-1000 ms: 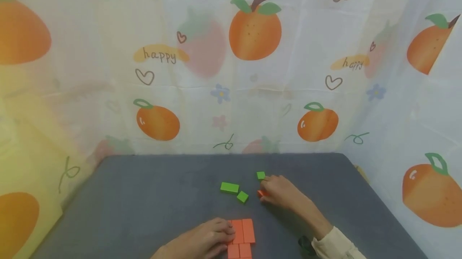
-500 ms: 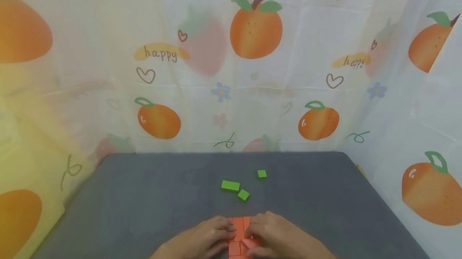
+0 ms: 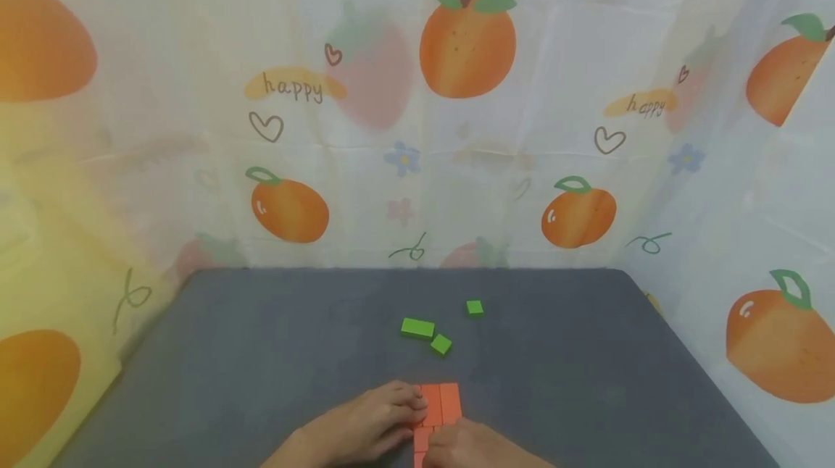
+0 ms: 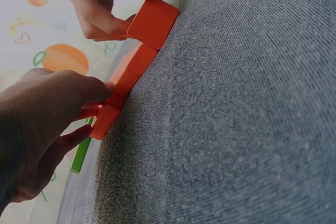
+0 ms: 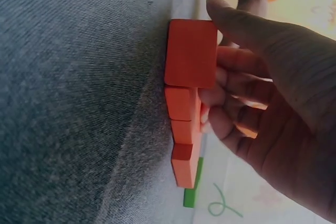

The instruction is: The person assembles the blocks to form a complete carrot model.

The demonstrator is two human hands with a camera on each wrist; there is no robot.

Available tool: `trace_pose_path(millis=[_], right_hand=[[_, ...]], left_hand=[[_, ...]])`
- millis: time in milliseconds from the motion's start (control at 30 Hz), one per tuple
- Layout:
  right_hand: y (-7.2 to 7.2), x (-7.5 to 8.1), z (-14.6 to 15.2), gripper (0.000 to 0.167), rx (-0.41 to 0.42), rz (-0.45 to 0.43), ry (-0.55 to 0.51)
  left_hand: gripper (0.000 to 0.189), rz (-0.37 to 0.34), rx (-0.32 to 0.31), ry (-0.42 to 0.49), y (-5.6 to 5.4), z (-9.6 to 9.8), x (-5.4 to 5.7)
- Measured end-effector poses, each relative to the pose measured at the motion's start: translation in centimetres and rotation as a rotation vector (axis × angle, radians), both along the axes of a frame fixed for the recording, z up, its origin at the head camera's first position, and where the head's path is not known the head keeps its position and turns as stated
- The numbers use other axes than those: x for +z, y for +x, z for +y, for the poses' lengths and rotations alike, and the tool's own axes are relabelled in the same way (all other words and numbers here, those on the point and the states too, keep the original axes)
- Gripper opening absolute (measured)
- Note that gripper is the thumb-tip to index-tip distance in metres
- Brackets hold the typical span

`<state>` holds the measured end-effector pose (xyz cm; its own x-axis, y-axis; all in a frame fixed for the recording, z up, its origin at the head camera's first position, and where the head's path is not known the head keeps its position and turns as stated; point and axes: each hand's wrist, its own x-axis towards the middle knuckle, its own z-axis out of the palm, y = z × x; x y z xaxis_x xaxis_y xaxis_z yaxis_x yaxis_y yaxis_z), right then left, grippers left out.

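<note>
Several flat orange blocks [image 3: 450,403] lie edge to edge on the grey table at the near middle. My left hand [image 3: 368,424] grips the left edge of this group; in the left wrist view its thumb and fingers bend about a far orange block [image 4: 106,120]. At the near end, my right hand [image 3: 479,446] pinches an orange block [image 5: 191,51] between thumb and fingers, against the row. From above, the right hand covers part of the near blocks.
Beyond the orange group lie a long green block [image 3: 417,328], a small green block [image 3: 441,345] touching or close to it, and another small green block [image 3: 474,307] farther right. A fruit-print curtain [image 3: 365,222] hangs behind the grey table [image 3: 293,352].
My right hand has brought an orange block from beside the far green block to the near end of the orange group. The left hand has stayed on the left edge.
</note>
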<state>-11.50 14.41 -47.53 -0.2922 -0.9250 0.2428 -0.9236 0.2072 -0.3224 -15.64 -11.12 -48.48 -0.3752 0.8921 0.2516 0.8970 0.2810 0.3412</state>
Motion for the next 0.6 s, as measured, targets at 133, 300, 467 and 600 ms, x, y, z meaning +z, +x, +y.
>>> trace_pose_path(millis=[133, 300, 467, 600], right_hand=[[-0.2, 0.7, 0.0, 0.018, -0.036, -0.075, 0.071], [-0.3, 1.2, -0.1, 0.018, -0.028, -0.089, 0.100], [-0.3, 1.3, 0.0, 0.019, -0.038, -0.115, 0.107], [-0.5, 1.7, 0.1, 0.022, -0.076, -0.226, 0.161]], left_hand=[[0.030, 0.008, 0.019, -0.018, -0.1, 0.0, 0.0], [0.031, 0.004, 0.020, -0.037, -0.3, -0.1, 0.0], [0.031, 0.003, 0.016, -0.036, -0.2, -0.1, -0.2], [0.031, -0.013, 0.006, -0.027, -0.1, 0.0, -0.3]])
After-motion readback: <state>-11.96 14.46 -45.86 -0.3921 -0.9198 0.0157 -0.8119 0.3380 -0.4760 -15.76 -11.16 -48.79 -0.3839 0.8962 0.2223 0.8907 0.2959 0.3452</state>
